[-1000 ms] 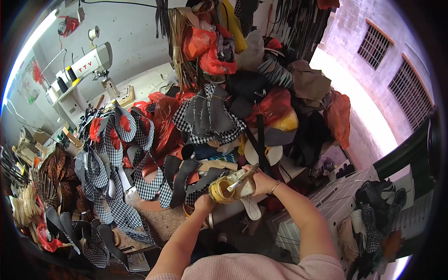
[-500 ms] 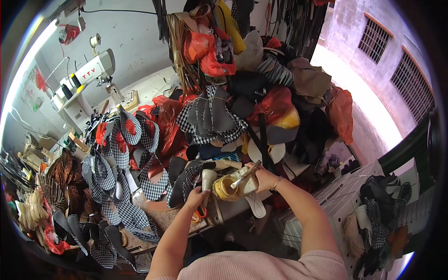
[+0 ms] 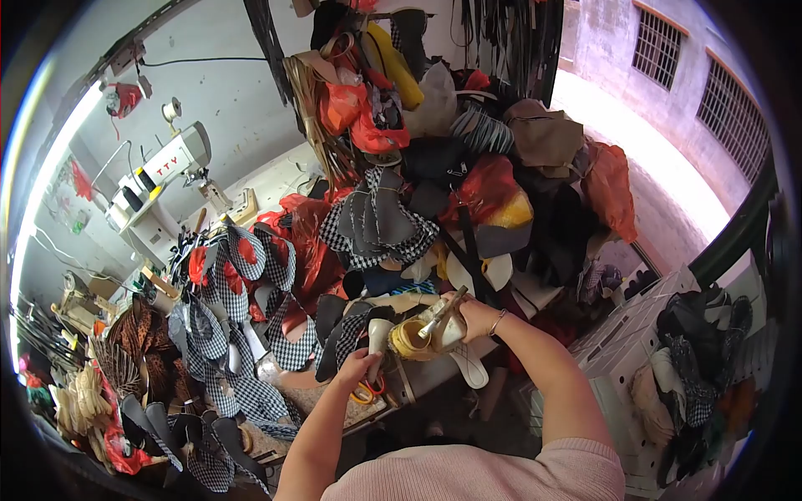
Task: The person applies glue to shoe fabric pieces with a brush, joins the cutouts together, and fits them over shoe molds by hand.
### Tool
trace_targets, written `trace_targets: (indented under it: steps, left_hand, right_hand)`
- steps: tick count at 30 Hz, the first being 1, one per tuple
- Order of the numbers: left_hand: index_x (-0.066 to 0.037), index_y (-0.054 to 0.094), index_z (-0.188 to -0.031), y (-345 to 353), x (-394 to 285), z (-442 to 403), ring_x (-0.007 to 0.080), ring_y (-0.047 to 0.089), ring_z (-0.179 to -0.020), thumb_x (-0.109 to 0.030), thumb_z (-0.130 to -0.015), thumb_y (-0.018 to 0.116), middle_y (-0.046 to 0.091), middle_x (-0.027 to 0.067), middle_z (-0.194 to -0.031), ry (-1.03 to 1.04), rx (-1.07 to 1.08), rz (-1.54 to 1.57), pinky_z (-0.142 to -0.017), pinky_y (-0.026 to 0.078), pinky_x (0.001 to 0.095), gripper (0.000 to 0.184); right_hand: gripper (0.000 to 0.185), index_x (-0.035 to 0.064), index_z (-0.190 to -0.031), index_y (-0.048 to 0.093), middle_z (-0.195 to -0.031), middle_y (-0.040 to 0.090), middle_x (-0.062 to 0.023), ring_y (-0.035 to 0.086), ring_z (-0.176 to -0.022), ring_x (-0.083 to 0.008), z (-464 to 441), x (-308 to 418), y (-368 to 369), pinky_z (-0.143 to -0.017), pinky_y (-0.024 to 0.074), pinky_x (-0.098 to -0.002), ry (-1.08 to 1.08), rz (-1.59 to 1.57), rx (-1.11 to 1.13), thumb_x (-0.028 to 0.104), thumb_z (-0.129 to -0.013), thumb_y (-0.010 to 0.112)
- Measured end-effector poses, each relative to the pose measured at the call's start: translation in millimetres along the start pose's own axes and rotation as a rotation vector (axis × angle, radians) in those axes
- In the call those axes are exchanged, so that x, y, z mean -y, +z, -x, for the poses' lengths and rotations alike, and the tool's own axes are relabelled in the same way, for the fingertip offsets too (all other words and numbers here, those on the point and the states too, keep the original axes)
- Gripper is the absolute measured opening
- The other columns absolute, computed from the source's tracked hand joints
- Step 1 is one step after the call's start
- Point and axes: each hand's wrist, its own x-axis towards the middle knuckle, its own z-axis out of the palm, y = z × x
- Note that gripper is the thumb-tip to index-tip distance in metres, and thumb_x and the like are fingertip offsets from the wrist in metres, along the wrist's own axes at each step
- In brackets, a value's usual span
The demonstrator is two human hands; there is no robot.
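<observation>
My left hand (image 3: 359, 366) is closed round the lower end of a smooth pale beige piece shaped like a shoe last (image 3: 378, 336). Right of it, a yellow glue-crusted pot (image 3: 409, 339) sits with its round opening facing up. My right hand (image 3: 478, 320) is closed beside the pot, with a glue brush (image 3: 436, 321) slanting from the hand, bristles down at the pot's rim. A whitish piece (image 3: 452, 331) lies under the brush against my right fingers; its kind is unclear. Orange-handled scissors (image 3: 368, 390) rest just below my left hand.
Houndstooth shoe pieces (image 3: 251, 392) cover the bench on the left. A bundle of grey pieces (image 3: 378, 209) and red plastic bags (image 3: 489, 192) are heaped behind. A white insole (image 3: 470, 367) juts over the front edge. A sewing machine (image 3: 171, 159) stands back left; white crates (image 3: 622, 367) stand right.
The head view has shifted slightly, so the whole scene sits a little differently. Both hands keep their hold, the brush still by the pot.
</observation>
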Motion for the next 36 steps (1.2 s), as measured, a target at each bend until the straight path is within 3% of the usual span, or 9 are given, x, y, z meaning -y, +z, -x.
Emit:
trace_targets:
  steps: [3, 16, 18, 22, 24, 27, 31, 34, 36]
  left_hand:
    - [-0.001, 0.052, -0.107, -8, 0, -3, 0.0156, 0.058, -0.063, -0.025, -0.085, 0.057, 0.058, 0.0058, -0.083, 0.034, -0.037, -0.147, -0.053, 0.047, 0.0274, 0.032]
    - [-0.001, 0.053, -0.105, 0, -4, 8, 0.0152, 0.058, -0.062, -0.022, -0.084, 0.058, 0.058, 0.0048, -0.081, 0.068, -0.082, -0.097, -0.053, 0.046, 0.0273, 0.030]
    - [-0.001, 0.053, -0.104, -1, 0, 6, 0.0147, 0.058, -0.062, -0.022, -0.084, 0.058, 0.058, 0.0043, -0.079, 0.072, -0.080, -0.089, -0.053, 0.046, 0.0271, 0.030]
    - [-0.001, 0.053, -0.103, 0, -1, 7, 0.0142, 0.058, -0.062, -0.023, -0.084, 0.058, 0.057, 0.0037, -0.078, 0.062, -0.078, -0.049, -0.053, 0.045, 0.0269, 0.029]
    - [-0.001, 0.053, -0.104, -4, 2, 2, 0.0142, 0.058, -0.063, -0.024, -0.084, 0.058, 0.057, 0.0039, -0.079, 0.086, -0.069, -0.070, -0.053, 0.045, 0.0269, 0.031]
    - [-0.001, 0.052, -0.106, -10, 3, 1, 0.0148, 0.058, -0.064, -0.024, -0.084, 0.058, 0.057, 0.0044, -0.081, 0.084, -0.083, -0.070, -0.054, 0.045, 0.0271, 0.032]
    - [-0.002, 0.051, -0.108, -10, -4, 8, 0.0156, 0.059, -0.065, -0.024, -0.084, 0.058, 0.057, 0.0048, -0.085, 0.050, -0.111, -0.045, -0.054, 0.046, 0.0272, 0.034]
    - [-0.003, 0.051, -0.109, -14, 1, 8, 0.0158, 0.060, -0.065, -0.024, -0.083, 0.059, 0.057, 0.0046, -0.087, 0.051, -0.109, -0.026, -0.054, 0.046, 0.0273, 0.034]
    - [-0.003, 0.051, -0.109, -15, 4, 9, 0.0158, 0.061, -0.067, -0.025, -0.083, 0.059, 0.058, 0.0047, -0.088, 0.050, -0.093, -0.055, -0.054, 0.047, 0.0276, 0.035]
  right_hand:
    - [0.101, -0.0028, -0.126, 0.030, -0.121, 0.043, -0.0213, 0.037, -0.116, -0.0320, 0, 11, -9, -0.103, 0.0279, -0.0341, 0.015, -0.023, -0.008, 0.026, -0.042, 0.078]
    - [0.105, -0.0012, -0.129, 0.027, -0.120, 0.044, -0.0217, 0.040, -0.114, -0.0327, 2, 0, -3, -0.100, 0.0307, -0.0345, -0.023, -0.041, -0.053, 0.025, -0.042, 0.078]
    - [0.102, -0.0016, -0.128, 0.028, -0.121, 0.043, -0.0217, 0.039, -0.114, -0.0329, 0, -2, 0, -0.100, 0.0311, -0.0346, 0.092, -0.014, 0.054, 0.026, -0.043, 0.078]
    - [0.097, -0.0036, -0.124, 0.032, -0.117, 0.046, -0.0220, 0.040, -0.113, -0.0327, 2, 9, -10, -0.100, 0.0317, -0.0346, 0.060, -0.014, 0.001, 0.026, -0.044, 0.078]
    - [0.103, -0.0001, -0.129, 0.028, -0.123, 0.041, -0.0204, 0.038, -0.116, -0.0320, -2, 5, -7, -0.101, 0.0296, -0.0338, 0.121, -0.028, 0.102, 0.023, -0.042, 0.079]
    - [0.105, 0.0009, -0.130, 0.027, -0.125, 0.040, -0.0212, 0.037, -0.117, -0.0324, -6, 6, 3, -0.101, 0.0298, -0.0350, -0.041, 0.142, 0.010, 0.025, -0.042, 0.080]
    - [0.105, 0.0017, -0.130, 0.028, -0.127, 0.039, -0.0211, 0.036, -0.118, -0.0333, -16, -3, 13, -0.101, 0.0293, -0.0352, -0.005, 0.135, 0.180, 0.028, -0.043, 0.080]
    - [0.105, 0.0026, -0.131, 0.027, -0.128, 0.038, -0.0201, 0.034, -0.119, -0.0337, -10, 6, 2, -0.102, 0.0284, -0.0350, -0.033, 0.120, 0.142, 0.031, -0.044, 0.079]
    - [0.093, -0.0022, -0.120, 0.042, -0.129, 0.037, -0.0203, 0.030, -0.124, -0.0307, -5, 12, -8, -0.103, 0.0282, -0.0344, -0.069, 0.051, -0.025, 0.036, -0.044, 0.079]
